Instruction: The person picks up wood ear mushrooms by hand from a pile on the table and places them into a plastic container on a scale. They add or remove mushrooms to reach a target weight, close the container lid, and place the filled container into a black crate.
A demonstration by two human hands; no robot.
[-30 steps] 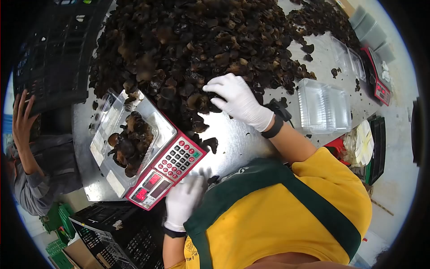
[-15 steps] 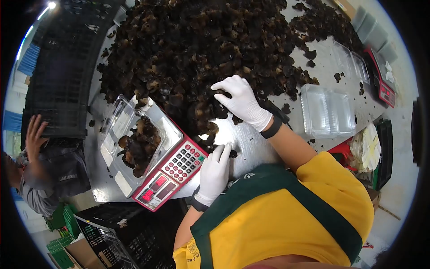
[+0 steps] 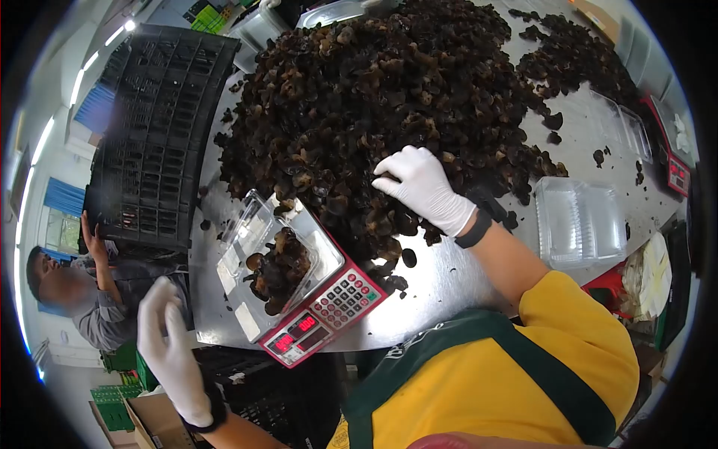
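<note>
While a heap of wood ear mushrooms covers much of the counter, the left hand has swung clear of the metal surface, leaving the digital scale and the clear container of mushrooms on it untouched. Raised at near left, its fingers are extended, loosely parted, with nothing visible in them. The right hand reaches to the heap's near edge, fingers bent; whether they pinch a mushroom, I cannot tell.

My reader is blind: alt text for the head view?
White-gloved right hand at a heap of dark curled pieces; white-gloved left hand open in air; between them, a red scale with dark pieces in a clear plastic container.
</note>
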